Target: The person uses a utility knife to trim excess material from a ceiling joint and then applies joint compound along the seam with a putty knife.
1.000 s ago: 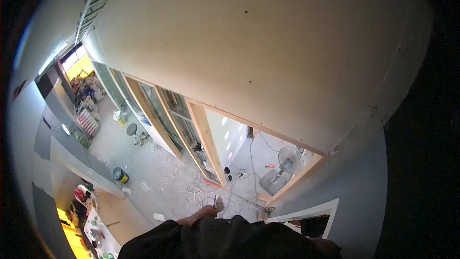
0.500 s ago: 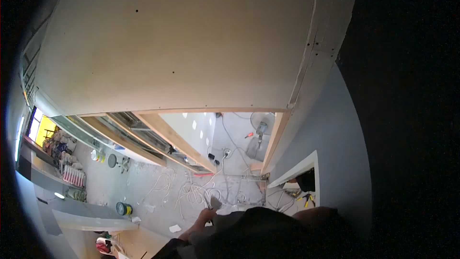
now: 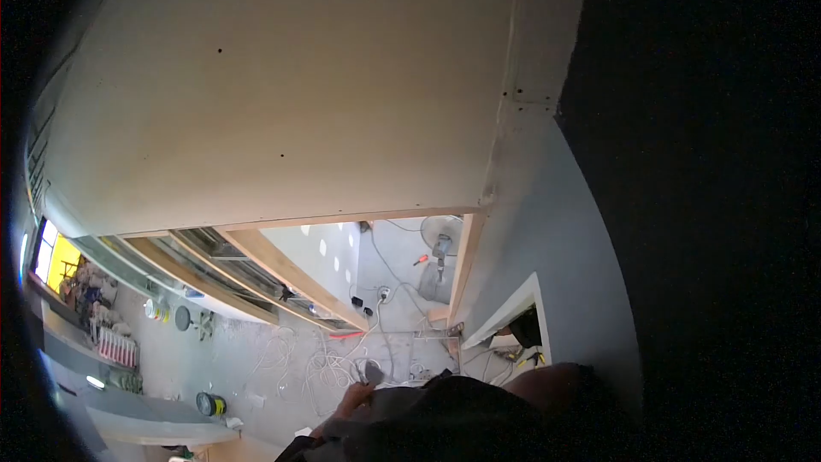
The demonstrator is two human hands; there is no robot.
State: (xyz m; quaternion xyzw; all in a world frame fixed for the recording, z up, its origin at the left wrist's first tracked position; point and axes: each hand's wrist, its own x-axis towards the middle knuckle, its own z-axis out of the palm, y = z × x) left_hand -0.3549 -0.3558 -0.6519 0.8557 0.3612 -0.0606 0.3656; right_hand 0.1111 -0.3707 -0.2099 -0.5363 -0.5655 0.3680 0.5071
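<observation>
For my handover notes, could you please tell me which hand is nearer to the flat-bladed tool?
Left: the left hand holds the flat-bladed tool. The right hand cannot be made out, so its place is unclear.

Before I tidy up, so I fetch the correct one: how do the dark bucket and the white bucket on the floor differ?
The dark bucket has a dark body with a yellowish label, while the white bucket is mostly white with some yellow. The dark bucket is nearer the camera; the white bucket is farther off. The white bucket stands close to the round stool, the dark bucket well apart from it. Both rest on the floor.
</observation>
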